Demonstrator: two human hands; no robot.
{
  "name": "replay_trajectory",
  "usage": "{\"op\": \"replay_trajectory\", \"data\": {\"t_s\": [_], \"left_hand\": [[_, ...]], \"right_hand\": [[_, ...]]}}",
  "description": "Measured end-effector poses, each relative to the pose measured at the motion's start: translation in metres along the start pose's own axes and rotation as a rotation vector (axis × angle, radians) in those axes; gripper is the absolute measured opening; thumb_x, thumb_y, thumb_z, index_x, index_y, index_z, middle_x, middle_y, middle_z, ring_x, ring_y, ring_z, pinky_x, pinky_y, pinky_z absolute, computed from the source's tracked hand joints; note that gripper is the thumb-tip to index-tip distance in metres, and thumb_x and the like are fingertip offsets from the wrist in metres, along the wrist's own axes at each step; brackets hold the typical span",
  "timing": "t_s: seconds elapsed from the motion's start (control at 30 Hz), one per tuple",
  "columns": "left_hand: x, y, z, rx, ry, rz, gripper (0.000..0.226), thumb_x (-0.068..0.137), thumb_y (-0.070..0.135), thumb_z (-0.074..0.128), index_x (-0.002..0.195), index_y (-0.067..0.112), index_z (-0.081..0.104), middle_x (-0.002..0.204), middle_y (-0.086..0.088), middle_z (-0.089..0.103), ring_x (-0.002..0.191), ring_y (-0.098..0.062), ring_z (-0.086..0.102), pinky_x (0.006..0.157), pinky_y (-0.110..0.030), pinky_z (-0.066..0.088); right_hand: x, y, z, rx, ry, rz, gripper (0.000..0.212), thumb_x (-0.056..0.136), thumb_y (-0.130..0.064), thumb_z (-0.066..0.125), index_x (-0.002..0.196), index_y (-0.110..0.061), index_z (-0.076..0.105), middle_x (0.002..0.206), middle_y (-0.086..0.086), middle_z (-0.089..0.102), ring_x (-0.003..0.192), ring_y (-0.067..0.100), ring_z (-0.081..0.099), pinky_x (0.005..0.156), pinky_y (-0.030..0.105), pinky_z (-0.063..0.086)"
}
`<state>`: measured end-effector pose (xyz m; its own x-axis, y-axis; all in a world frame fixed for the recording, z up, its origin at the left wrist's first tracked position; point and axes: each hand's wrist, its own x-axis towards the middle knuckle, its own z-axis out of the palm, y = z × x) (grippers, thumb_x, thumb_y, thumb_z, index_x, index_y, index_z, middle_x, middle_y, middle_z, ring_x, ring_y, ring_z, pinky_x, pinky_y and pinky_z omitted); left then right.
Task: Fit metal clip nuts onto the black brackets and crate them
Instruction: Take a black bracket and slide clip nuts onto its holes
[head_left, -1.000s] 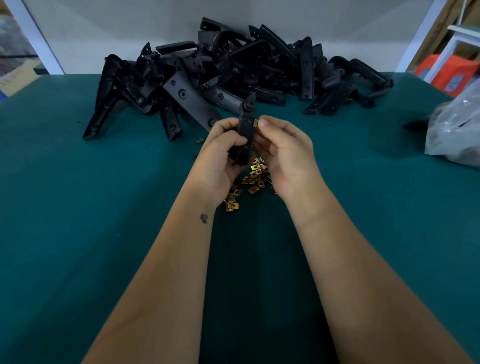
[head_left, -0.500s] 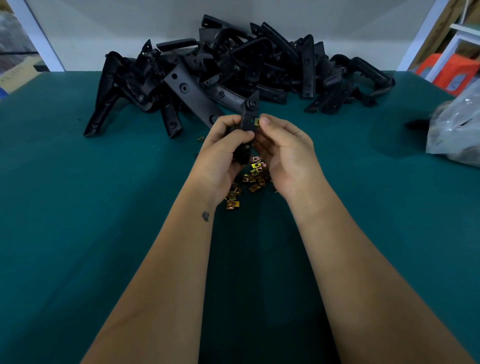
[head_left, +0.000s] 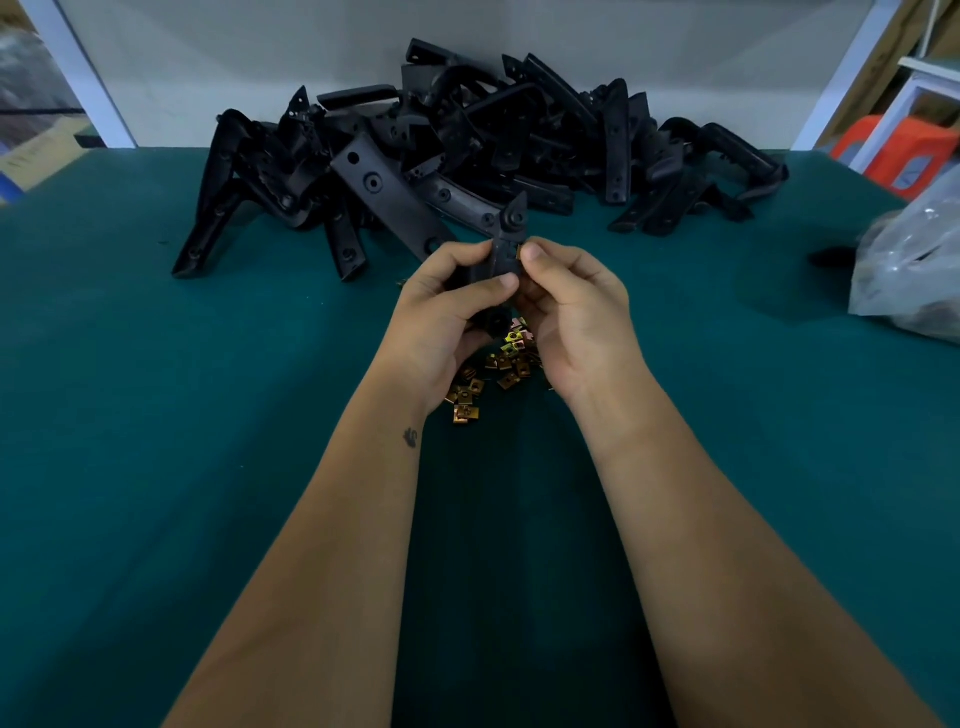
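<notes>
At the centre, the left hand (head_left: 441, 317) grips one black bracket (head_left: 506, 244) upright while the right hand (head_left: 574, 312) pinches one clip nut (head_left: 519, 251) against its edge, above roughly fifteen loose clip nuts (head_left: 498, 364), with a too-tangled-to-count bracket pile (head_left: 467, 156) at twelve o'clock.

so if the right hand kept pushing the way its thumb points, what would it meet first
Probably the held bracket: the right hand pinches a clip nut at its edge, thumb aimed leftward. Beyond it is the left hand.
</notes>
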<state>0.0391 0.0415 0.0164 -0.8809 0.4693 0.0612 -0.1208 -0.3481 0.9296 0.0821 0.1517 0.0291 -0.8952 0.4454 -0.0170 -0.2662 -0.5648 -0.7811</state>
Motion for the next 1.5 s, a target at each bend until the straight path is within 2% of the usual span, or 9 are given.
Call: {"op": "replay_trajectory", "data": {"t_s": [0.17, 0.4, 0.57, 0.7, 0.8, 0.93, 1.17, 1.33, 1.5], "left_hand": [[0.000, 0.001, -0.001, 0.011, -0.014, -0.006, 0.021, 0.088, 0.003, 0.068, 0.096, 0.022, 0.068, 0.096, 0.003, 0.071, 0.094, -0.016, 0.067, 0.079, -0.034, 0.056], [0.000, 0.001, -0.001, 0.061, -0.027, -0.016, 0.021, 0.088, 0.003, 0.068, 0.092, 0.023, 0.067, 0.096, 0.003, 0.069, 0.088, -0.014, 0.066, 0.071, -0.027, 0.054], [0.002, -0.003, 0.003, 0.165, 0.012, 0.017, 0.016, 0.092, 0.008, 0.066, 0.099, 0.022, 0.061, 0.102, -0.002, 0.066, 0.091, -0.013, 0.066, 0.075, -0.029, 0.056], [0.002, -0.006, 0.006, 0.163, 0.049, 0.025, 0.013, 0.095, 0.012, 0.064, 0.100, 0.024, 0.061, 0.099, 0.001, 0.067, 0.091, -0.013, 0.066, 0.082, -0.037, 0.059], [0.002, -0.006, 0.004, 0.158, 0.072, 0.028, 0.014, 0.093, 0.013, 0.067, 0.100, 0.024, 0.062, 0.101, -0.002, 0.068, 0.095, -0.020, 0.067, 0.091, -0.048, 0.057], [-0.001, -0.004, 0.005, 0.264, 0.056, 0.075, 0.018, 0.091, 0.008, 0.068, 0.101, 0.022, 0.062, 0.104, -0.008, 0.071, 0.102, -0.030, 0.068, 0.090, -0.052, 0.056], [-0.001, -0.005, 0.006, 0.300, 0.048, 0.114, 0.021, 0.090, 0.004, 0.067, 0.095, 0.025, 0.063, 0.089, 0.002, 0.069, 0.088, -0.020, 0.066, 0.086, -0.046, 0.057], [0.000, -0.007, 0.004, 0.296, 0.031, 0.099, 0.021, 0.091, 0.007, 0.067, 0.093, 0.028, 0.064, 0.088, 0.003, 0.070, 0.087, -0.019, 0.066, 0.085, -0.046, 0.057], [-0.001, -0.005, 0.003, 0.255, 0.044, 0.091, 0.022, 0.090, 0.005, 0.067, 0.092, 0.027, 0.065, 0.091, -0.001, 0.071, 0.081, -0.016, 0.067, 0.071, -0.033, 0.056]], "right_hand": [[0.000, 0.003, 0.002, 0.012, 0.001, 0.014, 0.014, 0.089, 0.004, 0.063, 0.079, -0.006, 0.064, 0.081, 0.008, 0.069, 0.073, 0.017, 0.068, 0.074, 0.028, 0.057], [0.002, -0.002, -0.002, -0.014, -0.024, 0.050, 0.008, 0.088, 0.005, 0.063, 0.085, -0.002, 0.065, 0.079, 0.009, 0.071, 0.069, 0.015, 0.070, 0.063, 0.024, 0.056], [0.003, 0.000, -0.001, -0.123, 0.026, 0.006, 0.010, 0.090, 0.001, 0.064, 0.082, -0.004, 0.067, 0.081, 0.010, 0.070, 0.074, 0.019, 0.069, 0.074, 0.032, 0.060], [0.004, 0.002, 0.001, -0.194, 0.058, 0.000, 0.026, 0.101, -0.019, 0.052, 0.090, -0.004, 0.071, 0.082, 0.009, 0.074, 0.071, 0.016, 0.071, 0.063, 0.024, 0.057], [0.003, 0.007, 0.003, -0.437, 0.082, -0.095, 0.034, 0.097, -0.028, 0.059, 0.086, 0.002, 0.070, 0.078, 0.006, 0.071, 0.076, 0.018, 0.068, 0.071, 0.038, 0.058], [-0.002, 0.012, 0.007, -0.798, 0.077, -0.290, 0.027, 0.087, -0.032, 0.071, 0.066, -0.018, 0.064, 0.056, -0.016, 0.059, 0.058, -0.003, 0.055, 0.055, 0.016, 0.043], [-0.007, 0.013, 0.008, -1.016, 0.140, -0.388, 0.038, 0.090, -0.039, 0.064, 0.071, -0.006, 0.064, 0.069, 0.010, 0.064, 0.067, 0.024, 0.060, 0.058, 0.040, 0.048], [-0.007, 0.010, 0.008, -1.064, 0.135, -0.433, 0.037, 0.091, -0.035, 0.064, 0.057, -0.025, 0.053, 0.056, -0.006, 0.053, 0.055, 0.011, 0.050, 0.053, 0.033, 0.039], [-0.008, 0.012, 0.009, -1.080, 0.105, -0.466, 0.033, 0.093, -0.037, 0.061, 0.070, -0.015, 0.063, 0.068, 0.004, 0.063, 0.068, 0.020, 0.059, 0.062, 0.044, 0.051]]}}
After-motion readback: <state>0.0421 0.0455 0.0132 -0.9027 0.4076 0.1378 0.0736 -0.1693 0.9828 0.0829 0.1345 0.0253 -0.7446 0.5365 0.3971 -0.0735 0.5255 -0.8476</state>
